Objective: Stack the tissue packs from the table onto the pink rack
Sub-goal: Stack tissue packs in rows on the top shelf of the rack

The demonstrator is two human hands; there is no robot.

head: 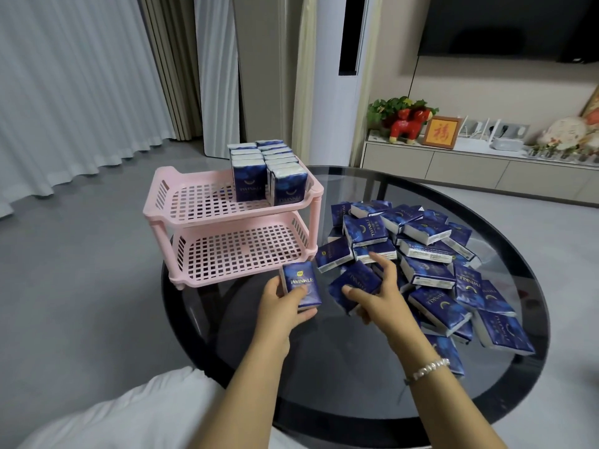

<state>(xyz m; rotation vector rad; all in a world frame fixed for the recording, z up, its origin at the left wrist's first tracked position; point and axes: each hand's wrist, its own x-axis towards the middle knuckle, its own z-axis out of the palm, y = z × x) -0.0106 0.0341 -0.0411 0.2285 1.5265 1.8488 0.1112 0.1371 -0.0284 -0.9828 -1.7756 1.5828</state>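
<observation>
A two-tier pink rack (pixel 194 207) stands on the left part of a round dark glass table (pixel 340 367). Its top shelf holds two rows of upright blue tissue packs (pixel 269 170) at the right side; the lower shelf holds nothing. A loose pile of blue tissue packs (pixel 421 251) covers the table's right half. My left hand (pixel 282 306) grips one tissue pack (pixel 299 283) just in front of the rack's lower shelf. My right hand (pixel 379 296) holds another pack (pixel 355 283) at the near edge of the pile, index finger stretched out.
Grey floor and white curtains lie to the left. A low cabinet (pixel 453 163) with a red figurine, a framed picture and a plant stands behind the table, under a dark screen. A white cushion (pixel 129 413) sits at the bottom left.
</observation>
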